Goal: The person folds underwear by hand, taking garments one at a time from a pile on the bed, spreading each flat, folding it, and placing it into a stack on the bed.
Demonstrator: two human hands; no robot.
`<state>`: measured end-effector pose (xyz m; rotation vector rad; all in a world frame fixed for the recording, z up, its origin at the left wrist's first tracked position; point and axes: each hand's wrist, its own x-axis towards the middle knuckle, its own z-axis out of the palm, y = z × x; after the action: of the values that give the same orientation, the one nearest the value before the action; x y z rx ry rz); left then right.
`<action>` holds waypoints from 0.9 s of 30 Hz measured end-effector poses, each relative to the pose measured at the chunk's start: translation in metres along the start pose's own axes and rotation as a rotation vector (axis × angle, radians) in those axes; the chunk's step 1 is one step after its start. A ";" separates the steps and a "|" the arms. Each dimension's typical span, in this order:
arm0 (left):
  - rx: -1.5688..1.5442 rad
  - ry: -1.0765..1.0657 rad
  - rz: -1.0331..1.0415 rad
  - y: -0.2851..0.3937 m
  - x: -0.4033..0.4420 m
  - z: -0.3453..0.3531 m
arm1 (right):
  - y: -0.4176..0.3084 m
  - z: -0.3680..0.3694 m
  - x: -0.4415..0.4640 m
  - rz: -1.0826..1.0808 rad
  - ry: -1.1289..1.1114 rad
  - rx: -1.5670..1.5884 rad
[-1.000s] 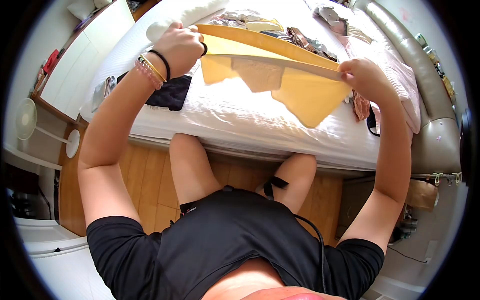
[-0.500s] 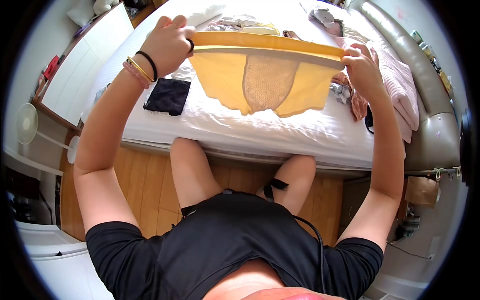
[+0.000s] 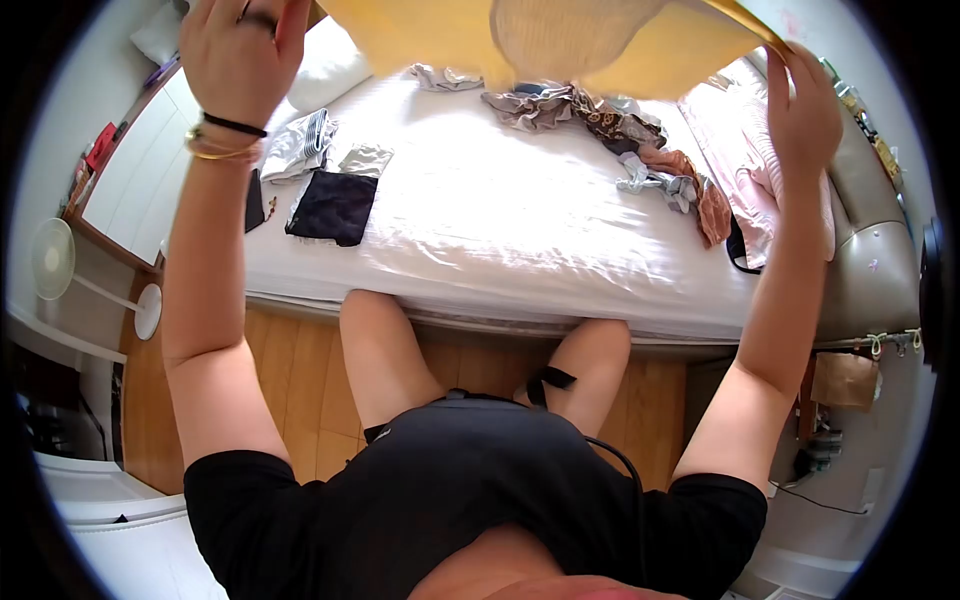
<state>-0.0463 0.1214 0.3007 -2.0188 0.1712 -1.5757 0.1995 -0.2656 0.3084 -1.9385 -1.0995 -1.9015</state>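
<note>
A yellow pair of underpants (image 3: 680,50) with a beige lace panel stretches between my raised hands, partly cut off by the top of the view. My left hand (image 3: 240,50) is closed on one end of it, its fingertips partly out of frame. At the other end my right hand (image 3: 805,105) pinches the corner between thumb and fingers. Below my left hand, folded black cloth (image 3: 335,208) lies on the bed next to folded grey and white garments (image 3: 300,145). Beneath the right side spreads a pile of crumpled clothes (image 3: 620,120), with a rust-brown piece (image 3: 712,212) nearest.
The white-sheeted bed (image 3: 480,220) stands before my knees. Pink bedding (image 3: 745,170) lies by the grey headboard (image 3: 880,260) on the right. A white fan (image 3: 55,258) and a white cabinet (image 3: 135,180) are on the left. Wooden floor (image 3: 300,370) runs below.
Both hands have risen and moved farther apart, lifting the yellow underpants toward the top of the view. More of the folded and crumpled clothes on the bed is now visible.
</note>
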 end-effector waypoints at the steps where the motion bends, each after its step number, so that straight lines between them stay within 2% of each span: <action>1: 0.015 -0.129 0.051 -0.006 -0.031 0.029 | 0.019 0.046 -0.046 0.144 0.015 0.254; 2: 0.023 -0.258 0.104 -0.011 -0.063 0.058 | 0.031 0.083 -0.096 -0.185 -0.453 0.153; 3: 0.217 -0.902 0.159 0.008 -0.083 0.059 | 0.005 0.076 -0.103 -0.158 -1.228 -0.211; 4: -0.180 -0.725 0.067 0.005 -0.106 0.065 | 0.005 0.068 -0.114 -0.061 -0.997 -0.004; 5: -0.262 -0.649 0.014 0.018 -0.095 0.054 | -0.003 0.059 -0.107 0.032 -0.765 0.167; 6: -0.320 -0.593 -0.042 0.024 -0.092 0.050 | -0.007 0.056 -0.099 0.073 -0.752 0.221; 7: -0.463 -0.650 -0.151 0.024 -0.095 0.049 | -0.013 0.051 -0.102 0.122 -0.768 0.290; 9: -0.755 -0.768 -0.369 0.021 -0.099 0.047 | -0.012 0.050 -0.103 0.226 -0.840 0.626; 10: -0.873 -0.803 -0.428 0.021 -0.096 0.041 | -0.006 0.052 -0.102 0.381 -1.049 0.682; 11: -0.954 -0.864 -0.523 0.017 -0.101 0.039 | -0.001 0.048 -0.100 0.433 -1.067 0.690; 13: -1.311 -0.828 -0.781 0.016 -0.115 0.030 | -0.012 0.012 -0.091 0.535 -1.124 0.715; 14: -1.446 -0.820 -0.981 0.017 -0.118 0.018 | -0.008 0.006 -0.102 0.649 -1.067 0.966; 17: -1.749 -0.663 -1.122 0.024 -0.126 -0.008 | -0.002 -0.023 -0.123 0.910 -1.000 1.326; 20: -1.915 -0.496 -1.141 0.032 -0.124 -0.028 | -0.021 -0.050 -0.126 0.940 -0.765 1.625; 22: -1.977 -0.399 -1.143 0.035 -0.125 -0.031 | -0.026 -0.058 -0.126 0.964 -0.703 1.656; 26: -2.007 -0.443 -1.263 0.038 -0.131 0.000 | -0.035 -0.031 -0.130 1.057 -0.681 1.618; 27: -1.965 -0.464 -1.352 0.041 -0.137 0.014 | -0.037 -0.019 -0.133 1.080 -0.718 1.582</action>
<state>-0.0650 0.1513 0.1618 -4.7167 0.1874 -1.2953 0.1766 -0.2981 0.1753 -1.4311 -0.8019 0.3495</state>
